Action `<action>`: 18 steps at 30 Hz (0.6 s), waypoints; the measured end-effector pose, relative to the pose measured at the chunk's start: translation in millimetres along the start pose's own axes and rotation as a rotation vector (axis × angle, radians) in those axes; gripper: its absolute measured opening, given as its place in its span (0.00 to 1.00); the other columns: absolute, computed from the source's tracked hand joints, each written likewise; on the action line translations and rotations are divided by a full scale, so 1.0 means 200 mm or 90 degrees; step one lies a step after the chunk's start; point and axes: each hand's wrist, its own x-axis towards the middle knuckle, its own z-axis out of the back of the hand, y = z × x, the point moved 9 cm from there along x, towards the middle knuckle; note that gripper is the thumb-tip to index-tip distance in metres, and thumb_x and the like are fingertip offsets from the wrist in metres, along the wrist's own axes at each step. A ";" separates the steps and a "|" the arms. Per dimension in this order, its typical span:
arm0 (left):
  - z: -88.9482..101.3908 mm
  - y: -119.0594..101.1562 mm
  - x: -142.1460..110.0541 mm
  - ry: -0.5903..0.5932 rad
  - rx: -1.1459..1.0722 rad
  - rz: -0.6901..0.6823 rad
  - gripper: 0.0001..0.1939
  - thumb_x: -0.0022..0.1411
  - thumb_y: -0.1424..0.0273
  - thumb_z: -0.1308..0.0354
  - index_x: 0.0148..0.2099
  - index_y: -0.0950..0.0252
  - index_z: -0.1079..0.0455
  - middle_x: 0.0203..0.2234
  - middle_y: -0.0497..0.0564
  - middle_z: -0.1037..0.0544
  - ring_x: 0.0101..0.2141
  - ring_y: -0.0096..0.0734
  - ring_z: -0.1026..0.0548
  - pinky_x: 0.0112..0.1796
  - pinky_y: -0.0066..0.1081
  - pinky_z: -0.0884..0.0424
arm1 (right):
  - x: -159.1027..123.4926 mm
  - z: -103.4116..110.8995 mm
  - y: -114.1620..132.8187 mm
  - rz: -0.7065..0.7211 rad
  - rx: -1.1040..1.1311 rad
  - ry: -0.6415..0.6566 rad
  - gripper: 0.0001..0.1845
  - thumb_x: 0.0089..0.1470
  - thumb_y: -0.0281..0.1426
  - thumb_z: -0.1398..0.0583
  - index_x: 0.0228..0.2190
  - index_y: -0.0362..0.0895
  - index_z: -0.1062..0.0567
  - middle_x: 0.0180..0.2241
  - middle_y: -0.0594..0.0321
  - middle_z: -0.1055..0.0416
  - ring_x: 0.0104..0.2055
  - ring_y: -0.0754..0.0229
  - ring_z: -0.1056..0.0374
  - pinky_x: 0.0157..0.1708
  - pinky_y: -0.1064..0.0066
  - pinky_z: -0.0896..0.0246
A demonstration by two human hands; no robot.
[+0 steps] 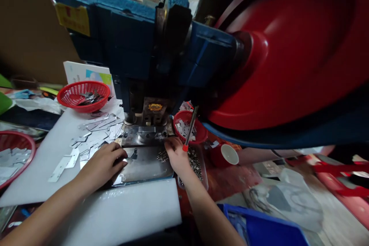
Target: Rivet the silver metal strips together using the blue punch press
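Observation:
A blue press machine (135, 42) with a big red flywheel (288, 46) stands in front of me. My left hand (105, 163) rests curled at the left edge of the shiny metal plate (144, 165) under the press, fingers bent over a small flat metal piece. My right hand (177, 157) sits at the plate's right edge, pinched shut around a thin tool with a red tip (188, 130), beside a heap of small rivets (163, 156). The die (145, 132) lies just beyond both hands.
Flat metal pieces (95, 134) are scattered on white foam sheet (43, 153). Red baskets stand at left (83, 95), far left (14, 153) and right of the die (188, 127). A clear tray of rivets (197, 163), a red cup (226, 155) and a blue bin (259, 226) sit to the right.

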 end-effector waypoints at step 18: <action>0.03 0.07 -0.03 -0.047 -0.184 0.127 0.18 0.60 0.55 0.50 0.48 0.55 0.29 0.41 0.50 0.22 0.40 0.40 0.24 0.39 0.36 0.29 | -0.01 -0.01 0.03 0.097 -0.280 -0.006 0.08 0.56 0.25 0.43 0.31 0.46 0.24 0.33 0.60 0.29 0.40 0.56 0.36 0.44 0.63 0.41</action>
